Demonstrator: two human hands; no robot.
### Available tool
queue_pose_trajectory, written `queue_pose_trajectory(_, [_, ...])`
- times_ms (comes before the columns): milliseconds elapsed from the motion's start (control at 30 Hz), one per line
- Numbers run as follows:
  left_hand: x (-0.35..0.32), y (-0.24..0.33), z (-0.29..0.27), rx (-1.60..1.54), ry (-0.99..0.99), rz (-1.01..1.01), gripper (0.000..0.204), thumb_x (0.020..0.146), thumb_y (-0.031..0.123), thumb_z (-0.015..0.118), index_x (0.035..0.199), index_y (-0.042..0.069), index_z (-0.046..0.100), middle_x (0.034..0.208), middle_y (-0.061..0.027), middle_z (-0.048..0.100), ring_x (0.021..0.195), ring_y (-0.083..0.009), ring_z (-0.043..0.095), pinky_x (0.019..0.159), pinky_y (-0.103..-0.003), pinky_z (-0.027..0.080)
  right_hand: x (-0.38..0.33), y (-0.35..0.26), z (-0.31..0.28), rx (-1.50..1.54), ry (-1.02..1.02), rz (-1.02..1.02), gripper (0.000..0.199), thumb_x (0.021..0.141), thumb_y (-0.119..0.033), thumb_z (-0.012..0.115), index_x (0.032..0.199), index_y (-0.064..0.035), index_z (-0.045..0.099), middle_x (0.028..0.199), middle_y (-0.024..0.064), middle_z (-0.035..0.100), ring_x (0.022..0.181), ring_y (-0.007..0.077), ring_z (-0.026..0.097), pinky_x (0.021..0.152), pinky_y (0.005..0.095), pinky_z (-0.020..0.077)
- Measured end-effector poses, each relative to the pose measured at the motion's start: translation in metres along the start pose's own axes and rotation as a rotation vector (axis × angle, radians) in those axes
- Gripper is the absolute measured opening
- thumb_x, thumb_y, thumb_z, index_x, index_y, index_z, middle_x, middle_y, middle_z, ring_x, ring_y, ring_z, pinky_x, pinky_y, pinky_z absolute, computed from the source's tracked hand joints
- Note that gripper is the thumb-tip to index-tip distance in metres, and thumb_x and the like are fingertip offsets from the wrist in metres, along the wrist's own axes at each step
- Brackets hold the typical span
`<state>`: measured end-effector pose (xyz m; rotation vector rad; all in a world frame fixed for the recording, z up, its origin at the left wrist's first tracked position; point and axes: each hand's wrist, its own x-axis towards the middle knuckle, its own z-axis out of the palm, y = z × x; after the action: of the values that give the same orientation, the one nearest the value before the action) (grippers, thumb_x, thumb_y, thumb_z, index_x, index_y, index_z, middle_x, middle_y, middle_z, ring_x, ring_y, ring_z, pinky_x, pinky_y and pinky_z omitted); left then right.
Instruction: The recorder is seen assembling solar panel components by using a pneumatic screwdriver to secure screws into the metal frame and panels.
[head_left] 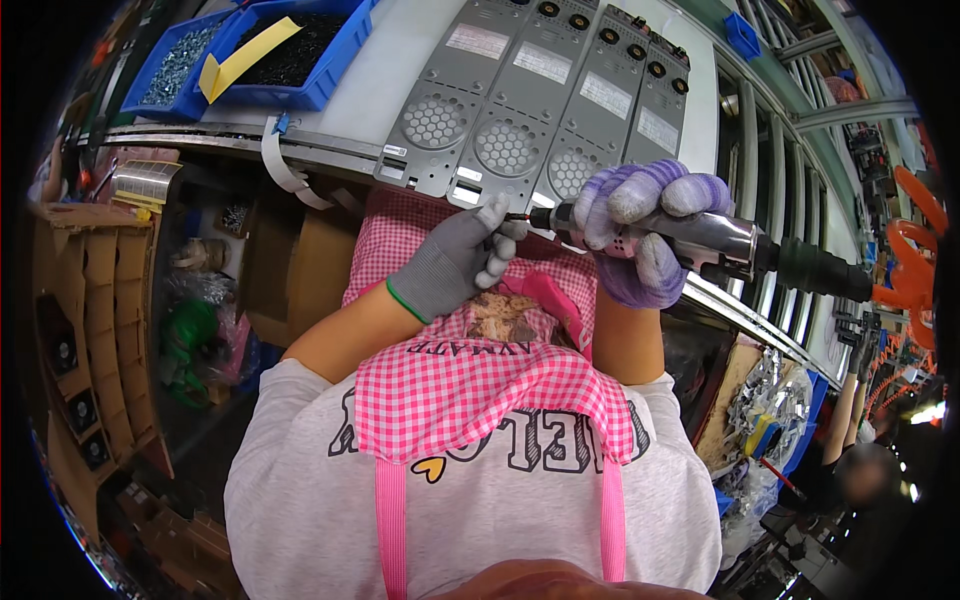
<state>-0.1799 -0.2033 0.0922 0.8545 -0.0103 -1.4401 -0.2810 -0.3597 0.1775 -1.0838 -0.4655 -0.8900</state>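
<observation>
My right hand, in a purple-and-white striped glove, is wrapped round an air screwdriver held level, its bit pointing left. My left hand, in a grey glove with a green cuff, is closed with thumb and fingertips pinched at the bit's tip. Whatever sits between those fingertips is too small to make out. Just beyond both hands, several grey metal units lie side by side on the bench, with honeycomb vents, white labels and dark round parts at their far ends. Both hands are at the units' near edge.
Two blue bins of silver and black small parts stand far left, one with a yellow strip across it. An orange coiled hose hangs at the right by a roller track. Cardboard dividers stand left; another person is lower right.
</observation>
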Motion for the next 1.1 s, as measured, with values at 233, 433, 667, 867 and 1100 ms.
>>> queue_pose_trajectory(233, [-0.010, 0.011, 0.004, 0.938, 0.227, 0.562, 0.047, 0.093, 0.042, 0.064, 0.115, 0.001, 0.062, 0.084, -0.0069, 0.068, 0.073, -0.0205, 0.065, 0.069, -0.034, 0.051, -0.003, 0.010, -0.018, -0.131, 0.171, 0.097, 0.040, 0.087, -0.002, 0.071, 0.121, -0.0078, 0.050, 0.107, 0.0217, 0.066, 0.080, 0.0221, 0.069, 0.067, 0.0316, 0.0597])
queue_pose_trajectory(433, [0.000, 0.005, -0.007, 1.795, 0.365, 0.813, 0.041, 0.084, 0.031, 0.073, 0.120, 0.013, 0.068, 0.083, -0.0120, 0.068, 0.071, -0.0246, 0.066, 0.063, -0.035, 0.052, 0.002, 0.023, -0.021, -0.207, 0.311, 0.178, 0.035, 0.085, -0.002, 0.073, 0.114, -0.0033, 0.054, 0.103, 0.0213, 0.069, 0.075, 0.0203, 0.071, 0.067, 0.0310, 0.0602])
queue_pose_trajectory(667, [0.009, 0.002, -0.018, 1.833, 0.340, 0.972, 0.035, 0.088, 0.031, 0.066, 0.117, 0.011, 0.067, 0.073, -0.0068, 0.065, 0.065, -0.0256, 0.064, 0.055, -0.039, 0.051, 0.003, 0.028, -0.018, -0.241, 0.302, 0.286, 0.033, 0.085, -0.002, 0.072, 0.114, -0.0021, 0.055, 0.099, 0.0187, 0.069, 0.075, 0.0190, 0.070, 0.065, 0.0293, 0.0579])
queue_pose_trajectory(867, [0.010, 0.002, -0.016, 1.813, 0.351, 0.996, 0.034, 0.086, 0.029, 0.068, 0.115, 0.011, 0.068, 0.072, -0.0071, 0.065, 0.064, -0.0260, 0.064, 0.055, -0.039, 0.051, 0.005, 0.036, -0.023, -0.247, 0.150, 0.332, 0.027, 0.087, -0.001, 0.068, 0.109, -0.0015, 0.054, 0.091, 0.0141, 0.068, 0.072, 0.0167, 0.065, 0.063, 0.0283, 0.0538])
queue_pose_trajectory(1100, [0.012, 0.000, -0.017, 1.773, 0.361, 1.045, 0.035, 0.084, 0.029, 0.070, 0.113, 0.009, 0.068, 0.074, -0.0088, 0.065, 0.065, -0.0267, 0.064, 0.055, -0.039, 0.050, 0.007, 0.037, -0.022, -0.263, 0.125, 0.408, 0.022, 0.086, 0.001, 0.067, 0.103, -0.0028, 0.054, 0.090, 0.0147, 0.068, 0.070, 0.0169, 0.065, 0.060, 0.0280, 0.0538])
